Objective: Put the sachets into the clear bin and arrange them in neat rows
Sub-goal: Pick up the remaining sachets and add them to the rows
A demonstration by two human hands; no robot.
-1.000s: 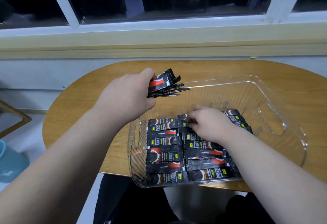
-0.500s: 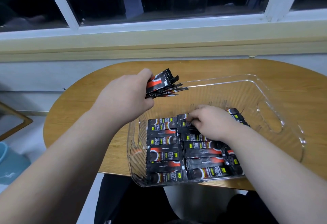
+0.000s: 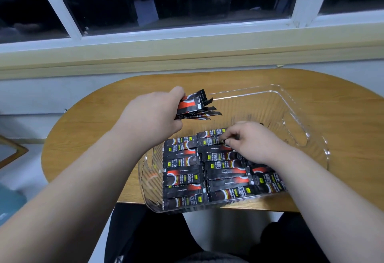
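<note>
The clear bin (image 3: 291, 104) lies on the wooden table (image 3: 87, 129), its near end past the table's front edge. Black and red sachets (image 3: 182, 171) lie flat in rows across the bin's near half. My left hand (image 3: 149, 117) hovers over the bin's far left corner and grips a fanned bundle of sachets (image 3: 195, 107). My right hand (image 3: 255, 140) is down inside the bin, its fingertips pinching a sachet (image 3: 209, 141) at the far end of the middle row. My right forearm hides part of the right-hand row.
The bin's far half (image 3: 259, 115) holds no sachets, and a handle cut-out (image 3: 297, 136) shows in its right wall. A window sill (image 3: 187, 55) runs behind the table. A blue object (image 3: 8, 204) sits on the floor at the left.
My right hand has shifted slightly left along the far end of the rows and now pinches a sachet in the middle row. My left hand keeps its bundle in about the same place.
</note>
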